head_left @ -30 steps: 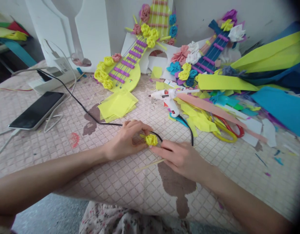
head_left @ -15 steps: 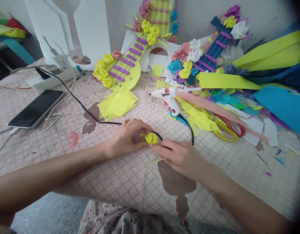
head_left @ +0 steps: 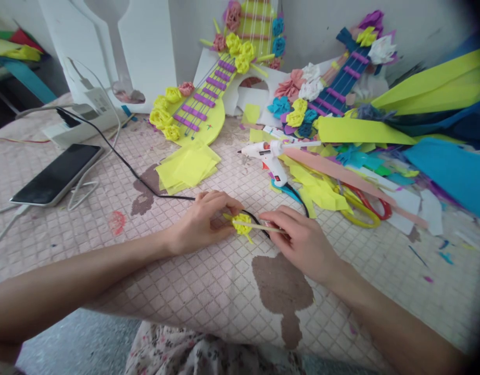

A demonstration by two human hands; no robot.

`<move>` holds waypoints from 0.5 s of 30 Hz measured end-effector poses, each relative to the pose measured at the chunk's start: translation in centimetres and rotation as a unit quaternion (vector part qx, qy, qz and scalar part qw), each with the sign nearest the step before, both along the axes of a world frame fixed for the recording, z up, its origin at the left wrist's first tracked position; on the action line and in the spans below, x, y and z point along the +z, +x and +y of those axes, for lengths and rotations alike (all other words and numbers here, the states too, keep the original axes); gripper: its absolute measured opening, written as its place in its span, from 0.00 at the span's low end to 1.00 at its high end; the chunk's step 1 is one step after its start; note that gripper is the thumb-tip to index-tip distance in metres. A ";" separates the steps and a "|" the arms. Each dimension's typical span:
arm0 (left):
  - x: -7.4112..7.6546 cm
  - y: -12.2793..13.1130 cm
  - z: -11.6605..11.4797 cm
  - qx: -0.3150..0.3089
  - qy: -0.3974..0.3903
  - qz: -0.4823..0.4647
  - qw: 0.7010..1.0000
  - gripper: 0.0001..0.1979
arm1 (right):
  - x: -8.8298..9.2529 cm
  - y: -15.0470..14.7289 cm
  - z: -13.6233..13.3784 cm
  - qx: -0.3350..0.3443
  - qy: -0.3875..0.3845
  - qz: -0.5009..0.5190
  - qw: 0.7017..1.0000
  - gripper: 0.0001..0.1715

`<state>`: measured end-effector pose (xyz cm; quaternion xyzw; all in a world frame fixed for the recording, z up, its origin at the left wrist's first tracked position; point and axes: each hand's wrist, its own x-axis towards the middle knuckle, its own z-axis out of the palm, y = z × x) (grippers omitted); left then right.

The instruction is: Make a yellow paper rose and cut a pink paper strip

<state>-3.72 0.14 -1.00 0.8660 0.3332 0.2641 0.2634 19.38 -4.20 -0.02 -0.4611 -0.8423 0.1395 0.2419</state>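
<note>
My left hand (head_left: pixel 211 219) pinches a small yellow paper flower (head_left: pixel 242 224) between thumb and fingers, just above the table. In my right hand (head_left: pixel 298 242) is a thin wooden stick (head_left: pixel 259 226), held between thumb and fingers. Its tip lies against the flower's folded petals. The black cord (head_left: pixel 177 197) of the glue gun passes under my left hand and behind the flower. Beyond my hands the white glue gun (head_left: pixel 269 156) rests with its nozzle to the left. A stack of yellow paper squares (head_left: pixel 189 165) lies past my left hand.
Scissors (head_left: pixel 361 205) and paper scraps (head_left: pixel 318 190) crowd the right side. Decorated paper instruments, one yellow (head_left: pixel 204 114) and one blue (head_left: pixel 337 83), lean at the back. On the left are a phone (head_left: pixel 56 174) and a power strip (head_left: pixel 84 122) with cables.
My right hand has drawn its fingers off the flower and swung the stick round, so the tip now meets the petals. My left hand has stayed in place, holding the flower.
</note>
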 end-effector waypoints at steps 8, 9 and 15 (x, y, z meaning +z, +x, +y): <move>0.0 -0.3 0.2 -0.018 0.004 -0.007 1.000 0.13 | -0.2 -0.2 0.0 0.004 -0.008 -0.015 1.000 0.13; -0.1 -0.3 0.2 -0.019 0.005 -0.009 1.000 0.13 | -0.3 -0.2 0.1 0.004 -0.008 -0.014 1.000 0.13; -0.1 -0.3 0.3 -0.023 0.009 -0.013 1.000 0.15 | -0.3 -0.1 0.1 0.002 -0.008 -0.017 1.000 0.12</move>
